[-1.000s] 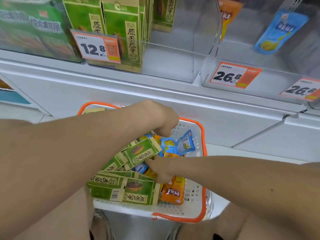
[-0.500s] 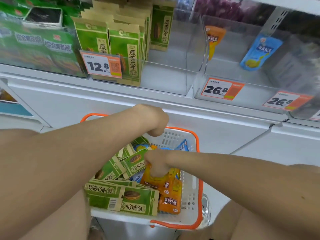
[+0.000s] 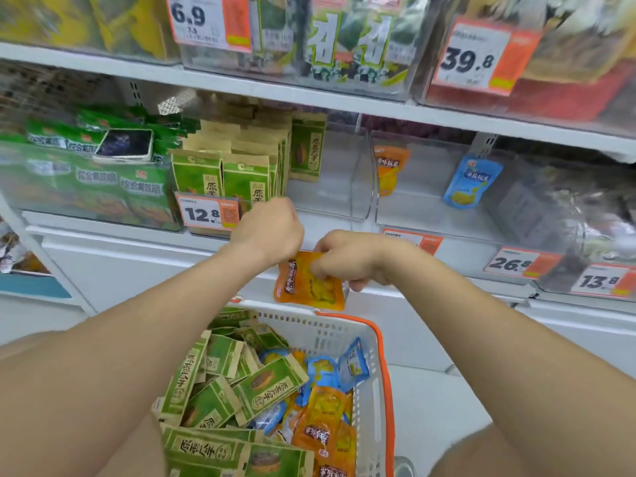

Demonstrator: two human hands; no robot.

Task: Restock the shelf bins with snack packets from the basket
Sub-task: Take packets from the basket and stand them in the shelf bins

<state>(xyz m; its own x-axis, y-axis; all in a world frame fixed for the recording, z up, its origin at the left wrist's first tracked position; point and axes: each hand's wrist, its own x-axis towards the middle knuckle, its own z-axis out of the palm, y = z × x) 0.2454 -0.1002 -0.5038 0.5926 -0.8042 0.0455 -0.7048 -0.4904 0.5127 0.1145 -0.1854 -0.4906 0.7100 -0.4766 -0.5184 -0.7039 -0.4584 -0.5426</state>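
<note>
Orange packet (image 3: 309, 287) sits pinched by its top edge in our right fingers (image 3: 321, 270). The left hand (image 3: 268, 228) curls onto the corner too, looks like a pinch. It's up out of the basket (image 3: 378, 339) now, not down among the green packs (image 3: 268, 387) anymore, hovering just over the rim. Glossy, crinkly pouch. The matching bin (image 3: 423, 208) up right is nearly bare, so that's next, we guess.

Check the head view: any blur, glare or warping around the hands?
Head view: even light, no hard shadows. The packet in the right hand is soft but readable. Top-shelf packs and the far-right bin are smeared. Shelf edges bow from the wide lens. Faint glare on clear bin fronts.
</note>
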